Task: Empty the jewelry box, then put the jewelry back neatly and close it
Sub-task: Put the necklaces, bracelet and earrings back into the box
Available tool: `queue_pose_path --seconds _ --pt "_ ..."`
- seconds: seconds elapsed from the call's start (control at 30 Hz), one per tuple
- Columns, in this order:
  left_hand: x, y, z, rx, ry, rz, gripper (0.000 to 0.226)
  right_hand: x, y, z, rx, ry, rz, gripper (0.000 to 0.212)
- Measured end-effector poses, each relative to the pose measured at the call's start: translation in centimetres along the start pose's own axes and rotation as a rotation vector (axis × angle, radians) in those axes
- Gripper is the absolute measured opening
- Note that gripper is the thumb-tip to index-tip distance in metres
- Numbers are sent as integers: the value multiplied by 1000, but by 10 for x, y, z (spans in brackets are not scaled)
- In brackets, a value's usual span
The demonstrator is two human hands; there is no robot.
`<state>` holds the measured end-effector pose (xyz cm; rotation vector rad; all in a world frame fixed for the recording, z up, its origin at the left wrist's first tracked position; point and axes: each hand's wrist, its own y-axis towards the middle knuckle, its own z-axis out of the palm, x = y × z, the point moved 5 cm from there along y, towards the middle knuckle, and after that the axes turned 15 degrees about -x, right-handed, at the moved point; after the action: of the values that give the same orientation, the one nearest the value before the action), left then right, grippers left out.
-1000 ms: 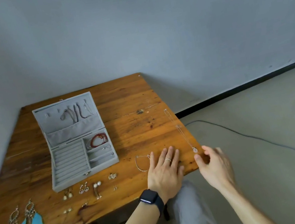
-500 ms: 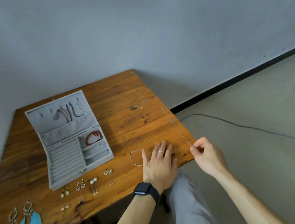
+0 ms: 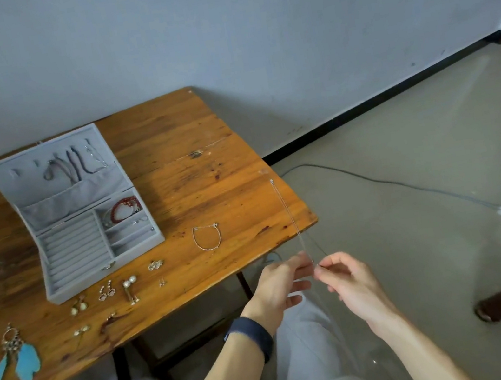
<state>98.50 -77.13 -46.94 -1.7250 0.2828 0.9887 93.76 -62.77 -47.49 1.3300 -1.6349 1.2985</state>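
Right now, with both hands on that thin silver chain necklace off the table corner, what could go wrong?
1. The thin silver chain necklace, pinched by the left hand and right hand, trails along the right edge of the wooden table; its far end may slip to the floor.
2. Its fine strands run close together near the hands and may tangle.

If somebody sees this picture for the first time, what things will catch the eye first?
The open grey box stands on the left of the wooden table, with a red bracelet in one compartment. At the table's near left corner lie bright blue feather earrings. Off the table's right edge the left hand and right hand meet at a thin chain, which the right hand pinches.
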Motion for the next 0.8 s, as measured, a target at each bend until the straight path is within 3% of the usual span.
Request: queue_pose_path --seconds 0.4,0.53,0.7,0.8 --pt "-37 16 -7 -7 -249 -59 9 -2 -1 2 -1 39 -3 6" --pt "-53 21 -14 19 -268 -34 10 -4 0 2 1 28 3 8" --pt "-90 26 -51 -57 -276 76 29 -5 4 -2 2 -2 -1 9" --pt "-114 31 -81 -90 -339 114 26 -4 4 -2 7 -20 -6 8"
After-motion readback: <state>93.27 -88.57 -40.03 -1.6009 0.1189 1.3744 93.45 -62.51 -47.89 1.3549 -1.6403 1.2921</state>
